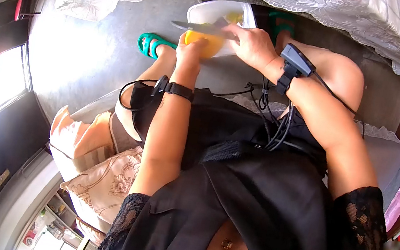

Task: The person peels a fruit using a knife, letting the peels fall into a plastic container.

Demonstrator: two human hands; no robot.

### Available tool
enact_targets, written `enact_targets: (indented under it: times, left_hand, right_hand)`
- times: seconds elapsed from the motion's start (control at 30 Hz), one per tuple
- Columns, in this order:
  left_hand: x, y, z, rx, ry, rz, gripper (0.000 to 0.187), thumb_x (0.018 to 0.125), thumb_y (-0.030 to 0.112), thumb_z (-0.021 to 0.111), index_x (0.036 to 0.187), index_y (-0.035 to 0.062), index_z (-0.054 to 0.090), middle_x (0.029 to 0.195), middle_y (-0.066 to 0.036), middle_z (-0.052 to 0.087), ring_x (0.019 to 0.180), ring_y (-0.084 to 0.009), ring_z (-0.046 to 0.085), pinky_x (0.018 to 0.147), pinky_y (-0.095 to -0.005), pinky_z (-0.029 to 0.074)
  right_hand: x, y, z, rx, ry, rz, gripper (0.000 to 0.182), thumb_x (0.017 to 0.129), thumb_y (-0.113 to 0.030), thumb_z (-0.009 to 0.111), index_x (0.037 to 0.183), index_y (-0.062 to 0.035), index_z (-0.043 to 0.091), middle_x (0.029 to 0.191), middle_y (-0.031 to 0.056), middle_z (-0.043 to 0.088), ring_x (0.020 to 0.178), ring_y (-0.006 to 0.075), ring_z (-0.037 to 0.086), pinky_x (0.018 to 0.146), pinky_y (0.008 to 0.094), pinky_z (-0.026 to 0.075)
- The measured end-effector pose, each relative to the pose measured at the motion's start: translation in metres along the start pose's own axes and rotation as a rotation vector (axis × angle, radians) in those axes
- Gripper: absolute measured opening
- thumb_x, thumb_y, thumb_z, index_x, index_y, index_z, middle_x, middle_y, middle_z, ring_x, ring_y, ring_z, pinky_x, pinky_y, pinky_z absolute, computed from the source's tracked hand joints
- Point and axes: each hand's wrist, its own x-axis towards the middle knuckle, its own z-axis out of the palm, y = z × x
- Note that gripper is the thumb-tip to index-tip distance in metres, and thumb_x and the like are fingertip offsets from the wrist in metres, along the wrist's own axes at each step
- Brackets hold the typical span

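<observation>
My left hand (190, 53) is wrapped round a yellow fruit (212, 46), its far side smeared by motion. In my right hand (255, 47) is a knife (187, 26), the blade pointing left and lying across the top edge of the fruit in this view. Both hands are out in front of my knees, above the floor. Just beyond them stands a white plastic bin (202, 13) with yellowish pieces (235, 18) inside, partly hidden behind the fruit and my right hand.
A table with a white lace cloth (303, 2) hangs over the far side of the bin. Black cables (266, 104) run from my wrist devices across my lap. Green sandals (151, 45) are on my feet. A patterned cushion (108, 173) lies at my left.
</observation>
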Motion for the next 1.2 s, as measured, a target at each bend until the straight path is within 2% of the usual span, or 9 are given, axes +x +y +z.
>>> enact_targets:
  times: [0.03, 0.3, 0.4, 0.47, 0.5, 0.53, 0.7, 0.83, 1.2]
  left_hand:
    - [0.0, 0.0, 0.0, -0.015, -0.027, 0.003, 0.055, 0.078, -0.006, 0.07, 0.13, 0.0008, 0.054, 0.111, -0.013, 0.066, 0.098, -0.0247, 0.068, 0.088, -0.0376, 0.056]
    - [0.006, -0.011, -0.005, -0.121, -0.139, -0.053, 0.054, 0.08, -0.006, 0.07, 0.131, 0.0013, 0.053, 0.116, -0.013, 0.065, 0.102, -0.0265, 0.068, 0.089, -0.0388, 0.057]
    - [-0.003, -0.007, 0.001, -0.124, -0.065, -0.18, 0.045, 0.078, -0.007, 0.064, 0.122, 0.0007, 0.059, 0.113, -0.013, 0.066, 0.103, -0.0307, 0.066, 0.093, -0.0441, 0.055]
    - [-0.013, 0.0, 0.004, -0.102, -0.165, -0.077, 0.045, 0.078, -0.008, 0.063, 0.123, 0.0002, 0.058, 0.113, -0.013, 0.066, 0.103, -0.0307, 0.066, 0.092, -0.0438, 0.055]
    - [-0.017, 0.004, 0.007, -0.091, -0.217, -0.024, 0.046, 0.078, -0.009, 0.063, 0.123, -0.0001, 0.058, 0.113, -0.013, 0.066, 0.103, -0.0307, 0.066, 0.092, -0.0437, 0.055]
    - [-0.015, 0.009, 0.01, -0.08, -0.21, 0.002, 0.046, 0.078, -0.009, 0.063, 0.123, -0.0001, 0.058, 0.112, -0.013, 0.066, 0.103, -0.0303, 0.066, 0.092, -0.0433, 0.056]
    - [-0.005, -0.001, 0.001, -0.106, -0.123, 0.035, 0.048, 0.076, -0.01, 0.065, 0.123, 0.0, 0.058, 0.11, -0.012, 0.066, 0.1, -0.0283, 0.067, 0.09, -0.0411, 0.056]
    - [-0.001, -0.005, -0.007, -0.025, -0.11, 0.048, 0.05, 0.08, -0.006, 0.067, 0.128, -0.001, 0.055, 0.11, -0.012, 0.067, 0.096, -0.0233, 0.067, 0.085, -0.0355, 0.055]
    - [-0.002, -0.006, -0.003, -0.048, -0.135, 0.031, 0.053, 0.079, -0.008, 0.067, 0.13, -0.001, 0.054, 0.11, -0.012, 0.067, 0.097, -0.0242, 0.067, 0.088, -0.0369, 0.055]
  right_hand:
    - [-0.002, -0.003, 0.0, -0.03, 0.056, -0.061, 0.033, 0.083, -0.015, 0.071, 0.115, -0.0186, 0.068, 0.079, 0.0135, 0.071, 0.075, 0.0331, 0.071, 0.068, 0.0417, 0.059]
    - [-0.003, -0.005, -0.001, -0.045, 0.026, -0.042, 0.033, 0.082, -0.015, 0.071, 0.115, -0.0188, 0.067, 0.08, 0.014, 0.072, 0.075, 0.0335, 0.071, 0.069, 0.0429, 0.058]
    - [-0.003, -0.001, 0.005, -0.046, 0.012, 0.005, 0.03, 0.084, -0.016, 0.068, 0.114, -0.0178, 0.068, 0.081, 0.0154, 0.072, 0.076, 0.035, 0.071, 0.07, 0.0451, 0.058]
    - [-0.002, 0.009, 0.005, -0.076, -0.041, 0.077, 0.028, 0.086, -0.017, 0.066, 0.114, -0.0168, 0.069, 0.081, 0.0169, 0.071, 0.077, 0.0364, 0.071, 0.07, 0.047, 0.058]
    - [-0.001, 0.026, 0.014, -0.112, -0.064, 0.228, 0.018, 0.086, -0.023, 0.066, 0.101, -0.0157, 0.072, 0.076, 0.0151, 0.071, 0.073, 0.0346, 0.072, 0.066, 0.048, 0.057]
    - [-0.007, 0.05, 0.023, -0.13, -0.08, 0.242, 0.019, 0.087, -0.025, 0.064, 0.1, -0.0142, 0.073, 0.078, 0.0174, 0.071, 0.074, 0.0364, 0.071, 0.067, 0.0504, 0.057]
    - [0.001, 0.029, 0.007, -0.054, 0.019, 0.27, 0.021, 0.089, -0.024, 0.064, 0.107, -0.0182, 0.073, 0.079, 0.0174, 0.071, 0.075, 0.0382, 0.07, 0.07, 0.0484, 0.058]
    - [0.0, -0.006, -0.001, -0.009, 0.016, 0.014, 0.029, 0.086, -0.015, 0.067, 0.115, -0.0174, 0.068, 0.079, 0.0152, 0.071, 0.074, 0.0352, 0.07, 0.07, 0.0441, 0.058]
    - [-0.001, -0.007, -0.004, 0.01, 0.002, -0.015, 0.032, 0.083, -0.013, 0.07, 0.115, -0.018, 0.069, 0.078, 0.0162, 0.07, 0.073, 0.0348, 0.07, 0.07, 0.0436, 0.058]
